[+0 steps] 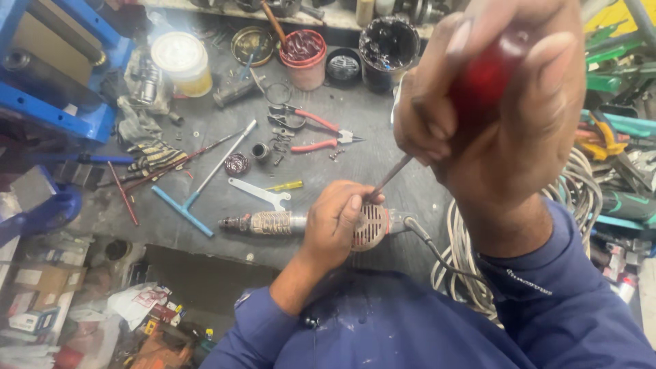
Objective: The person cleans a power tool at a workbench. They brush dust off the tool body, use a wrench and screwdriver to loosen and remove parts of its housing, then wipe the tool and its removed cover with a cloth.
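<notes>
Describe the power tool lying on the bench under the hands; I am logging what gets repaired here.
The power tool is a worn, grimy hand drill lying on its side on the dark bench, chuck pointing left. Its metal body looks scuffed; the round rear end has a slotted vent cover. A grey cord leaves it rightward. The left hand grips it, and a red-handled screwdriver, held by the right hand, touches its rear.

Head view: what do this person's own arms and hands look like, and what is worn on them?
Both hands are bare: no gloves, rings or watch show. The left hand and right hand come out of dark blue long sleeves of a work garment, pushed back to leave the wrists and part of the forearms uncovered. The right sleeve carries small pale lettering near its cuff.
</notes>
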A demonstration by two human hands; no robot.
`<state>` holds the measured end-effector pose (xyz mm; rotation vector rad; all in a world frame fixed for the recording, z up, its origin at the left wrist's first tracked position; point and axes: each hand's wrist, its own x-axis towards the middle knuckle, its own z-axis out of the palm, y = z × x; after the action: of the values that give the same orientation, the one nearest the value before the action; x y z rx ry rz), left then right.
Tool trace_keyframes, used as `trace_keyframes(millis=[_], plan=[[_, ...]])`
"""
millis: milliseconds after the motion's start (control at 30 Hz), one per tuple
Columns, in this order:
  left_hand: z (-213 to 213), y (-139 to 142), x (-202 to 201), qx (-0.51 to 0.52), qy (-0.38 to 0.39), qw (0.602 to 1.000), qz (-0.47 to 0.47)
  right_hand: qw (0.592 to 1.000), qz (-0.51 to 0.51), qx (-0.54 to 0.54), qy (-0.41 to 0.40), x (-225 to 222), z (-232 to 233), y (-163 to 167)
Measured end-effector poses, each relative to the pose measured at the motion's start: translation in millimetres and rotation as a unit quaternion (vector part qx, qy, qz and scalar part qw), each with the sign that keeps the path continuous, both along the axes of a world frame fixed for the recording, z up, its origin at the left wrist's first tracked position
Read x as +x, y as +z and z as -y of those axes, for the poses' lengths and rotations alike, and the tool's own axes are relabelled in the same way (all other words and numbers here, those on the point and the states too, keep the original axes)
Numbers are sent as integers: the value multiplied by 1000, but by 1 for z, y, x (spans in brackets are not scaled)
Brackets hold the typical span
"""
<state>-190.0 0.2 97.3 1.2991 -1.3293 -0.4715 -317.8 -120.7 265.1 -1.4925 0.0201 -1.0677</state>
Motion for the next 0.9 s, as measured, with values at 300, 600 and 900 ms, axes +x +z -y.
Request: trace_keyframes(millis=[300,600,900], plan=[[2,3,2,15,-13,1000,-14,994,-27,-81,-67,0,-41,24],[11,-4,7,46,-30,995,-83,998,40,47,31,4,-24,8],[18,-12,15,45,4,999,-28,997,61,23,31,7,0,-26]])
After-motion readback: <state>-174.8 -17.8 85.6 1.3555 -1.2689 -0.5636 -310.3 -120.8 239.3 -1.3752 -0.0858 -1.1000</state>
